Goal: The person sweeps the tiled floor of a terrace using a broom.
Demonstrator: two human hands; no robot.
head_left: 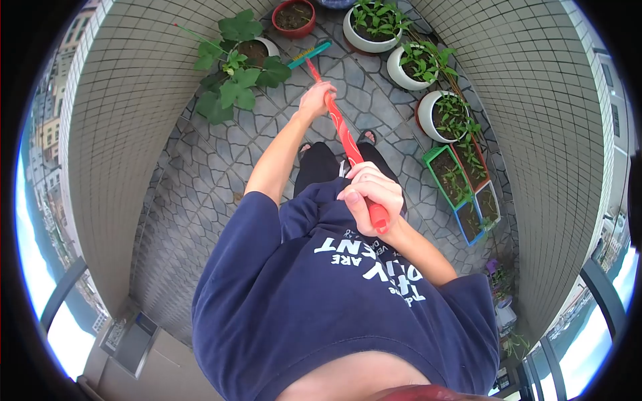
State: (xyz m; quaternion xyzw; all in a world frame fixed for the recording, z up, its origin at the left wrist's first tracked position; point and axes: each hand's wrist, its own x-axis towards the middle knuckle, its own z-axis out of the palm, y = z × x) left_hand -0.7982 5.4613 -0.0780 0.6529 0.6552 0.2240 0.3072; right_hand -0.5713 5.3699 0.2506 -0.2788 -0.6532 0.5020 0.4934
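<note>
A long red pole with white swirls slants away from my body, with a narrow green head [309,55] across its far end; it looks like a broom [345,136]. My right hand [374,195] is wrapped round the pole close to its near end, in front of my shirt. Farther down, my left hand [317,100] grips the same pole, with that arm stretched forward. The green head is low at the paved floor, between a leafy plant and the potted plants. Its underside is hidden from this angle.
Grey stone-patterned paving [221,167] lies between curved-looking tiled walls. A broad-leaved plant [241,83] stands at front left, beside a red pot [294,17]. White pots [409,69] line the front right, followed by a green planter box [448,175] and a blue one [470,224].
</note>
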